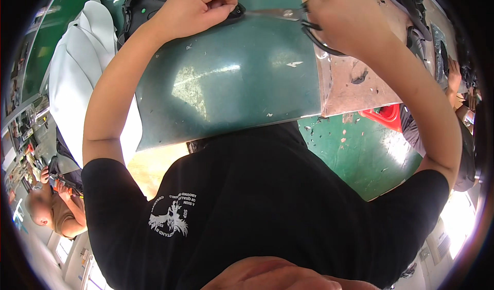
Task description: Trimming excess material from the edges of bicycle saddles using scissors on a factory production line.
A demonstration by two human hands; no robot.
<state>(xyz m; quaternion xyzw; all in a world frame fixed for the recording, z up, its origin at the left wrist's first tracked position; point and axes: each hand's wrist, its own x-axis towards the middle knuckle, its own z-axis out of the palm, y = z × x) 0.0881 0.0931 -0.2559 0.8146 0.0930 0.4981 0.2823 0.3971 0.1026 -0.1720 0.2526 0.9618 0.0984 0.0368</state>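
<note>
Black-shirted chest (267, 207) is filling the foreground; beyond it, at the green table's (231, 89) far edge, the right hand (345, 19) is gripping scissors (288, 15) whose blades are pointing sideways toward the black piece (149, 4) that the left hand (198, 4) is clenching.

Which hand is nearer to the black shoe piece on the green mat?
Left. The left hand presses on the black shoe piece. The right hand is apart from it, holding the scissors, blades pointing toward the piece.

Bright overhead light is reflected as glare on the green table top (226, 89). Blown-out highlights are seen at lower right. Heavy fisheye bending and dark vignetting are seen at the rim.
</note>
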